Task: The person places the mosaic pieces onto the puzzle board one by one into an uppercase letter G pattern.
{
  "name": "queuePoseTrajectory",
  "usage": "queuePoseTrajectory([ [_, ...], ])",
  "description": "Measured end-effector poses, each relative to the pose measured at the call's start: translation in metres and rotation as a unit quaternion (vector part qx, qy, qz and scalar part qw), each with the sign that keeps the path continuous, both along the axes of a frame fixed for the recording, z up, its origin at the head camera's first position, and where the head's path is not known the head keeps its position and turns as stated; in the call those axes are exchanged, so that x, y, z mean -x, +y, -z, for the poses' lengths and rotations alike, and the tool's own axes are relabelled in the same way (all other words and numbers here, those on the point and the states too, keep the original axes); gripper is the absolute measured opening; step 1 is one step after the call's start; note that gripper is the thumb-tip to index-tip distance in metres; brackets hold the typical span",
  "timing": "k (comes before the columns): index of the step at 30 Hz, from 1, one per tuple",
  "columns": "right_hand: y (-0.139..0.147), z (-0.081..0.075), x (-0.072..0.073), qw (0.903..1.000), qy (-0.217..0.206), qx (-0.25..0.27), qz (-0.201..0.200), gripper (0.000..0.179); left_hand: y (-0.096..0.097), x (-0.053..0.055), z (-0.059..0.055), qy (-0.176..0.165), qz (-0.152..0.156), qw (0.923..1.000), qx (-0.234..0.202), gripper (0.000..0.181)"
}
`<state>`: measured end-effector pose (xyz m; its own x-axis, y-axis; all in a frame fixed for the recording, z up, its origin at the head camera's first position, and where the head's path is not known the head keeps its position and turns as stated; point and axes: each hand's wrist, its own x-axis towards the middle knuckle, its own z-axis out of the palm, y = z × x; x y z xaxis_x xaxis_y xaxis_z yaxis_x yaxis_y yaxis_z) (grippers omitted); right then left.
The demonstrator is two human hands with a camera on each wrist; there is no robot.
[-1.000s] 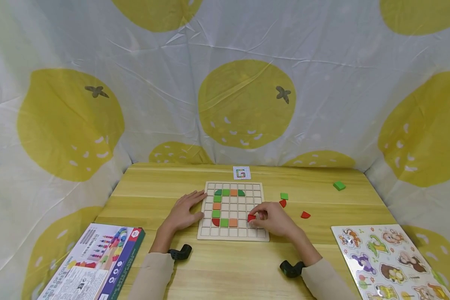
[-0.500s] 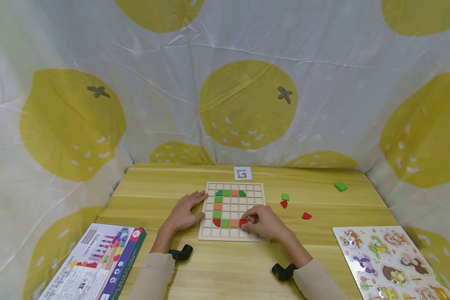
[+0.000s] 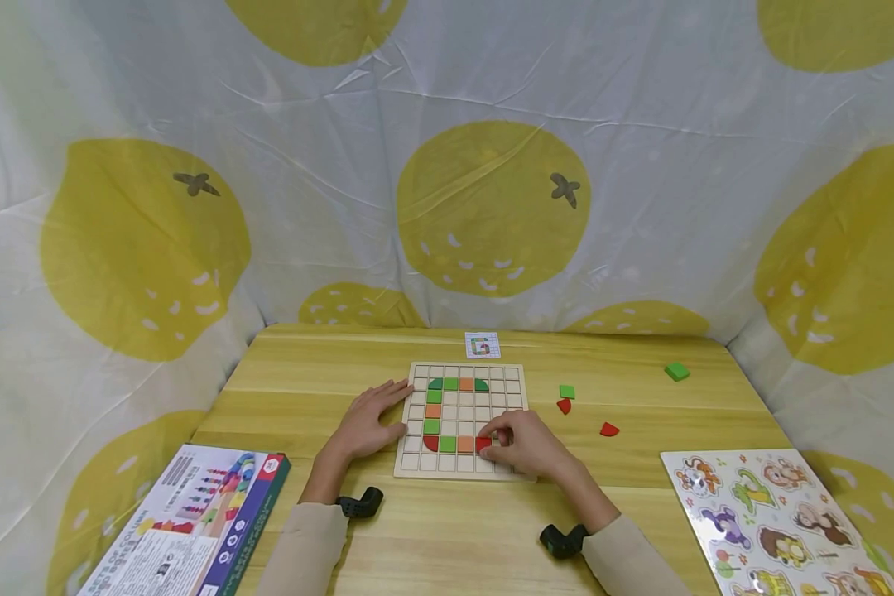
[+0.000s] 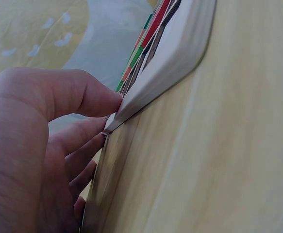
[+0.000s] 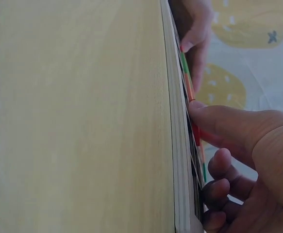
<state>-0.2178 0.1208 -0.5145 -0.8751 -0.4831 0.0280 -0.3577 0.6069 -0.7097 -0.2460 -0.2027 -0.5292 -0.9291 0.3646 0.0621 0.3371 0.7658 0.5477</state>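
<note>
A wooden grid board (image 3: 458,472) lies on the table, with green, orange and red tiles set in its cells in a C-like outline. My right hand (image 3: 525,443) pinches a red tile (image 3: 483,444) between thumb and forefinger, at the cell beside an orange tile (image 3: 465,444) in the lower row. In the right wrist view the thumb lies against the red tile (image 5: 195,133) at the board's surface. My left hand (image 3: 368,422) rests at the board's left side, fingers spread and fairly straight, the thumb tip touching its edge in the left wrist view.
A small pattern card (image 3: 483,344) lies behind the board. To the right are a green square tile (image 3: 567,391), red quarter-round tiles (image 3: 609,430) and a green block (image 3: 676,372). A printed box (image 3: 186,521) stands front left, an animal puzzle board (image 3: 775,521) front right.
My right hand has moved left with the red tile and brought it down to the cell beside the orange one; over the last half second it stays there. My left hand keeps its place.
</note>
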Motion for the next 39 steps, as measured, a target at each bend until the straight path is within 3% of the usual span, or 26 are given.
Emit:
queuePoseTrajectory([
  [9, -0.001, -0.001, 0.0, 1.0, -0.002, -0.001, 0.003, 0.017, 0.0, -0.001, -0.001, 0.0, -0.001, 1.0, -0.003, 0.07],
  [19, 0.013, -0.009, 0.002, 0.9979, -0.03, 0.035, 0.045, 0.019, 0.0, -0.001, -0.001, -0.001, 0.001, 1.0, 0.0, 0.07],
  [30, 0.055, -0.011, 0.023, 0.9955, -0.004, 0.021, 0.092, 0.02, 0.0, -0.001, -0.002, -0.004, 0.0, 1.0, 0.002, 0.07],
  [39, 0.097, -0.009, 0.041, 0.9944, 0.014, -0.012, 0.104, 0.025, 0.0, 0.0, -0.001, -0.004, 0.0, 1.0, 0.005, 0.07],
])
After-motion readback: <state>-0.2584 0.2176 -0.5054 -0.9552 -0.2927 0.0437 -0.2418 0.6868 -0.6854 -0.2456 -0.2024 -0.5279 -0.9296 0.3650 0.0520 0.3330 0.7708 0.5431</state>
